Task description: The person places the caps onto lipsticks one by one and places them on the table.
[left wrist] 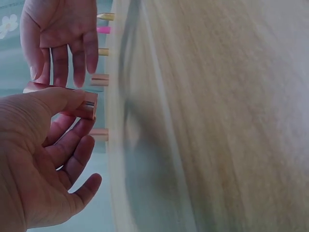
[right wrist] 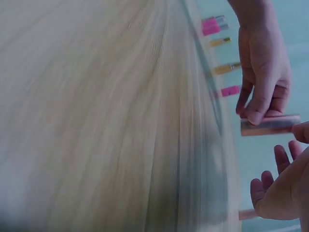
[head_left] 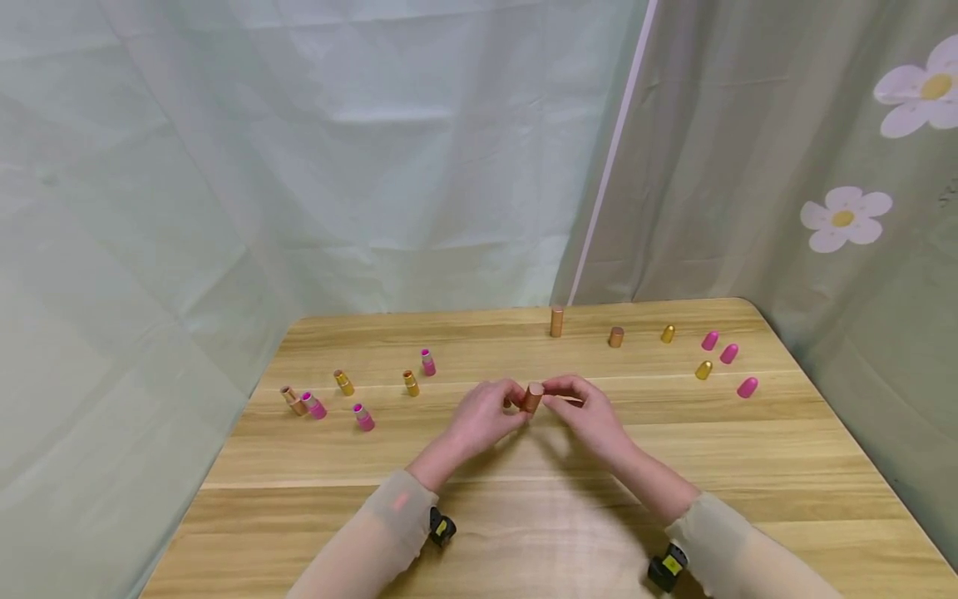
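Above the middle of the table, my left hand (head_left: 485, 413) holds a copper lipstick tube (head_left: 533, 398) between thumb and fingers. In the left wrist view, the left thumb lies along the tube (left wrist: 88, 107) near its lower end, and the other fingers spread loosely. My right hand (head_left: 595, 416) comes from the right, its thumb and forefinger pinching at the tube's upper end. From the right wrist view, the right thumb (right wrist: 302, 131) overlaps that end of the tube. A small gold-coloured bit shows between the left fingers in the head view; what it is I cannot tell.
Uncapped lipstick tubes stand at the left: pink ones (head_left: 363, 418), gold ones (head_left: 343, 383) and a copper one (head_left: 294, 401). Pink caps (head_left: 748, 388) and gold caps (head_left: 703, 370) are at the right. Two copper cylinders (head_left: 557, 322) stand near the back edge, before a curtain (head_left: 419, 166).
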Tool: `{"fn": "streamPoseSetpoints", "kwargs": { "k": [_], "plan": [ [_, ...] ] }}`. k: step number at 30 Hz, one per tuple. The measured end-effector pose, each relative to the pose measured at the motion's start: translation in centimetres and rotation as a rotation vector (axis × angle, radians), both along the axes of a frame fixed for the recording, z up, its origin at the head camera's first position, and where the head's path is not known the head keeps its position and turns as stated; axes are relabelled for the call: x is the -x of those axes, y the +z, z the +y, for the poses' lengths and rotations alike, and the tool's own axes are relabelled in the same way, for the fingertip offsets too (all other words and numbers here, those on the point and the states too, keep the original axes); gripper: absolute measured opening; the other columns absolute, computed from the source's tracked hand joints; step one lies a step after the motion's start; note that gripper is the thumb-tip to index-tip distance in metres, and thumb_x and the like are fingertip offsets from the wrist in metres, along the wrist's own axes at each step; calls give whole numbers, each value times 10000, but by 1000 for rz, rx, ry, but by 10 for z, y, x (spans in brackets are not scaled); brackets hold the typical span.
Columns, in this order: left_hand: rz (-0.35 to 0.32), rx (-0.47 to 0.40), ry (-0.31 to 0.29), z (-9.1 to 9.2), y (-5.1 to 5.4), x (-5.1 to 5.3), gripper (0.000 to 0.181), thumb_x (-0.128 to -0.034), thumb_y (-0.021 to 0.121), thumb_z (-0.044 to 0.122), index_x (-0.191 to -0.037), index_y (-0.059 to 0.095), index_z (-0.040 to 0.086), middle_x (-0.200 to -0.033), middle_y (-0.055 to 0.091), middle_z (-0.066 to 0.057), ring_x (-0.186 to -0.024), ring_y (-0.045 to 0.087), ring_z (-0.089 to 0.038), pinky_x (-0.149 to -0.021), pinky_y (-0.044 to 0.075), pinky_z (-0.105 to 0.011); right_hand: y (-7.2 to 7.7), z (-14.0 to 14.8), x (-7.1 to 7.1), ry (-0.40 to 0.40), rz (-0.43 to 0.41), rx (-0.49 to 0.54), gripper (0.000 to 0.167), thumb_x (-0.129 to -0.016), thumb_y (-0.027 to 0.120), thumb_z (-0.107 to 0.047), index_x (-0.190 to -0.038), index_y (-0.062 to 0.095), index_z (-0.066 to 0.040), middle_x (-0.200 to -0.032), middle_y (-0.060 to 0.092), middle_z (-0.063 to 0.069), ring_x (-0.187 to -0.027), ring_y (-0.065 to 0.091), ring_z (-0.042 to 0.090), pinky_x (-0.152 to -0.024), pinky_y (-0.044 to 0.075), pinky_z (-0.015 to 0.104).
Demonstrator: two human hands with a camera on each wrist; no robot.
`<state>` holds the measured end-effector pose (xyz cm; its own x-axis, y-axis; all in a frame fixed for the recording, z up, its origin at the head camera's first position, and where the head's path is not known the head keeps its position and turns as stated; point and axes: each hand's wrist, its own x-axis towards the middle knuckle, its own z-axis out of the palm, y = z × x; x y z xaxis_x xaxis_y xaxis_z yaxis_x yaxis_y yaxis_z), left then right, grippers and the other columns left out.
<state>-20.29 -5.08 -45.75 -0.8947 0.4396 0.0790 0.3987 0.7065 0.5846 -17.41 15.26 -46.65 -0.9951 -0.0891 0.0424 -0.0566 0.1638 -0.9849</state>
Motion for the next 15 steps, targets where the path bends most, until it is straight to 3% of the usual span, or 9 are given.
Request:
{"fn": "streamPoseSetpoints", "kwargs": {
  "k": [4,10,15],
  "plan": [
    [-34,13,1,4,-6,4,235,-906,785,264,-1101,723,149,-1024,727,41,-959,618,-164,-878,496,-370,2,19,0,27,54,-190,323,-986,701,-194,-1259,663,-27,-1251,667,114,-1213,574,304,-1045,450,507],
    [-32,23,8,9,-12,9,222,-894,800,244,-1079,728,144,-994,735,42,-936,650,-148,-889,501,-377,5,59,-2,38,217,-565,418,-972,724,-301,-1338,646,-114,-1330,636,77,-1311,465,325,-1068,397,577],
    [-18,10,-5,9,-15,12,210,-888,804,228,-1064,725,141,-984,744,37,-931,661,-152,-900,492,-392,-1,84,-8,21,299,-744,457,-962,727,-311,-1358,634,-101,-1373,611,127,-1322,459,380,-1075,374,609]
  ]
}}
